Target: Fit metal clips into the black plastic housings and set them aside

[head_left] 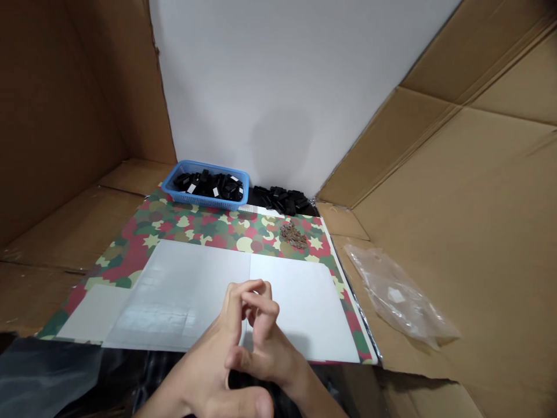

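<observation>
My left hand [213, 354] and my right hand [272, 345] meet in front of me, over the near edge of the white sheets. Their bent fingers touch or cross at the tips. Both thumbs stand apart from the fingers, and I see nothing held in either hand. Beneath and beyond them lie a glossy whitish sheet [183, 290] on the left and a plain white sheet [304, 302] on the right. Some of the fingertips are hidden behind other fingers.
A blue basket [200, 200] of black pieces stands at the back left; more black pieces [285, 200] lie beside it. Small brownish metal-looking bits [293, 235] sit on the patterned mat [226, 225]. A clear plastic bag [400, 296] lies right. Cardboard walls [491, 191] flank both sides.
</observation>
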Tool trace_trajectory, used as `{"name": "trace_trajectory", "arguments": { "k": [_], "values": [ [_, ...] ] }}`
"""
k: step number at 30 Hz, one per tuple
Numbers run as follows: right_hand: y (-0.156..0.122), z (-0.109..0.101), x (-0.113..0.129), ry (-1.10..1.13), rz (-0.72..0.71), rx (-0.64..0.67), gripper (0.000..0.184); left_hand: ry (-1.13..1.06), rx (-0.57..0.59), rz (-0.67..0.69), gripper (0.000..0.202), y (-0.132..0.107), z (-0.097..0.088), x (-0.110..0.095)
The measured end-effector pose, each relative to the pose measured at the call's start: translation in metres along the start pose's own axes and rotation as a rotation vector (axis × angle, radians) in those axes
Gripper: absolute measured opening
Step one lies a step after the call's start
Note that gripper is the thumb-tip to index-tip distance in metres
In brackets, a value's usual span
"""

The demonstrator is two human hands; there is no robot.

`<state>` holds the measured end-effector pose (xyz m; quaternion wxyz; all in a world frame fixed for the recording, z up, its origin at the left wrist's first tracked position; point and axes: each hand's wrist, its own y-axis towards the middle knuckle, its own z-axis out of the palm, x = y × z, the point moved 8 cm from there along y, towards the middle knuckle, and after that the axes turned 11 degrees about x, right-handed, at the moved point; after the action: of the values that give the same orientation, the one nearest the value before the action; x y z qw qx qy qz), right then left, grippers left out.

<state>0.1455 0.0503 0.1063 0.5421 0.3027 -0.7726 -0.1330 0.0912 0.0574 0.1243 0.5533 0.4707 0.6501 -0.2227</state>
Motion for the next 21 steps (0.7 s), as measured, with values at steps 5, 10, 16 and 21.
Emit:
{"name": "trace_trajectory", "arguments": {
  "k": [5,10,16,21],
  "values": [
    [-0.005,0.008,-0.006,-0.060,0.115,0.173,0.057,0.030,0.008,-0.043,0.073,-0.003,0.001,0.006],
    [-0.008,0.013,-0.008,-0.156,0.092,0.222,0.068,-0.067,0.070,-0.013,0.072,-0.001,0.006,0.011],
    [0.005,0.009,0.020,-0.144,-0.114,0.268,0.041,-0.164,0.064,0.050,0.064,0.005,0.013,0.001],
    [0.005,0.014,0.025,-0.312,-0.090,0.047,0.017,0.016,-0.170,0.023,0.032,0.002,0.011,0.002]
  ]
}}
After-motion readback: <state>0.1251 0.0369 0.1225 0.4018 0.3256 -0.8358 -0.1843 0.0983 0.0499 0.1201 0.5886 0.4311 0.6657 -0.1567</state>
